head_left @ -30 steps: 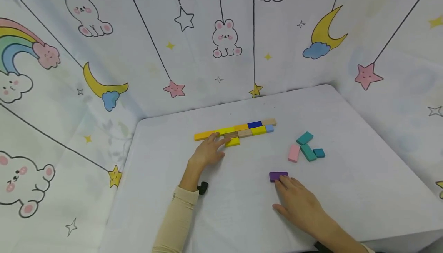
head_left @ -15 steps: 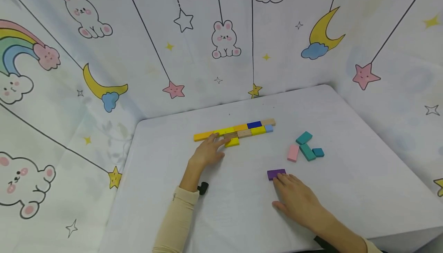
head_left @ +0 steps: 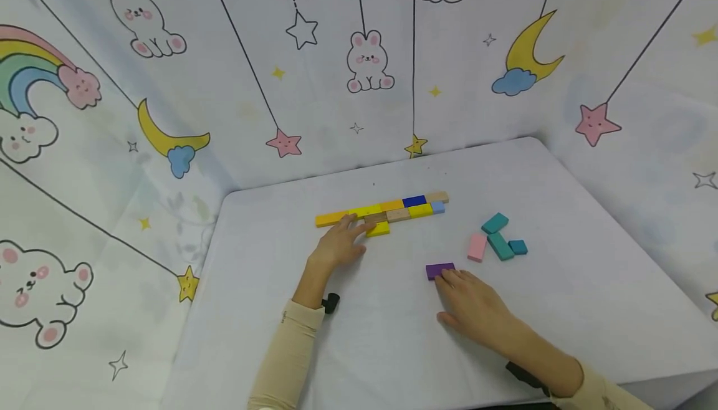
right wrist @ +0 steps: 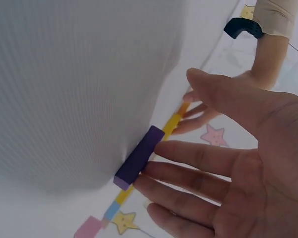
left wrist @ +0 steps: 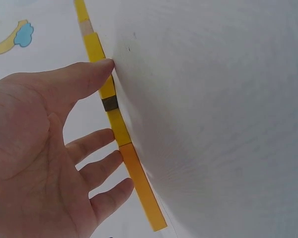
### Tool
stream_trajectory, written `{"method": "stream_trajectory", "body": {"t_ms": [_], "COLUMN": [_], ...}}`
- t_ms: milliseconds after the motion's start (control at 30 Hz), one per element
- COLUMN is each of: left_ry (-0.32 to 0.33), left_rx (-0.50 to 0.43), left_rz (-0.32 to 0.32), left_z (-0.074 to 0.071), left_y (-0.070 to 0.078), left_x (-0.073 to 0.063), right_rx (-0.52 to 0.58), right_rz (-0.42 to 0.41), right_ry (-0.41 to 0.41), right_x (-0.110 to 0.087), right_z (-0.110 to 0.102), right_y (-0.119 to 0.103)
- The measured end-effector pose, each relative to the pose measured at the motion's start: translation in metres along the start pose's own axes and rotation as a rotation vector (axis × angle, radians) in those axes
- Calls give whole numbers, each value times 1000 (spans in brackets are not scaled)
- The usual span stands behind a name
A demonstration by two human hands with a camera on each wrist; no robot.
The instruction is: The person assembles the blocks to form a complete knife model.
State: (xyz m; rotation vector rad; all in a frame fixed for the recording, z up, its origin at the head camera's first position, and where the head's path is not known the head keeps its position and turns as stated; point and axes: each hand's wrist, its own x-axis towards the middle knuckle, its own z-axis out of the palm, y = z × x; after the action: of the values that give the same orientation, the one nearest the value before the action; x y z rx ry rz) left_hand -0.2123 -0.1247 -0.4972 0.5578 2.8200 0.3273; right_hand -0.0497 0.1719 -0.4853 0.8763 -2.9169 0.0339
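Observation:
In the head view my right hand (head_left: 477, 304) lies low over the table, its extended fingertips on the purple block (head_left: 433, 271). The right wrist view shows those fingers straight along one side of the purple block (right wrist: 139, 157), with the thumb held away. My left hand (head_left: 336, 247) touches the joined rows of blocks at their left part, fingers spread. A yellow block (head_left: 379, 230) sits in front of these rows, beside the left index finger. Left wrist view: the fingertips meet an orange block (left wrist: 143, 187) and yellow blocks; the thumb tip covers part of the row.
The back row ends with a dark blue block (head_left: 414, 201) and a plain wooden block (head_left: 436, 197). In front are another wooden block (head_left: 398, 215) and a light blue block (head_left: 438, 208). A pink block (head_left: 477, 247) and several teal blocks (head_left: 500, 246) lie to the right.
My right hand has slid the purple block leftward and away from me, toward the rows. My left hand and the other blocks have stayed in place.

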Motion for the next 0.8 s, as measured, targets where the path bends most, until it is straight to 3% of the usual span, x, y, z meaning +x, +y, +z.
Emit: {"method": "stream_trajectory", "body": {"t_ms": [300,533,800], "left_ry": [20,1,13], "left_rx": [10,2,29], "left_rz": [14,11,17], "left_z": [0,1,1], "left_y": [1,-1,-2], "left_x": [0,1,2], "right_rx": [21,2,40], "right_rz": [5,-25,-23], "right_ry": [-65,-47,-98], "right_x": [23,37,58], "right_z": [-1,7,9], "right_y": [12,20,27]}}
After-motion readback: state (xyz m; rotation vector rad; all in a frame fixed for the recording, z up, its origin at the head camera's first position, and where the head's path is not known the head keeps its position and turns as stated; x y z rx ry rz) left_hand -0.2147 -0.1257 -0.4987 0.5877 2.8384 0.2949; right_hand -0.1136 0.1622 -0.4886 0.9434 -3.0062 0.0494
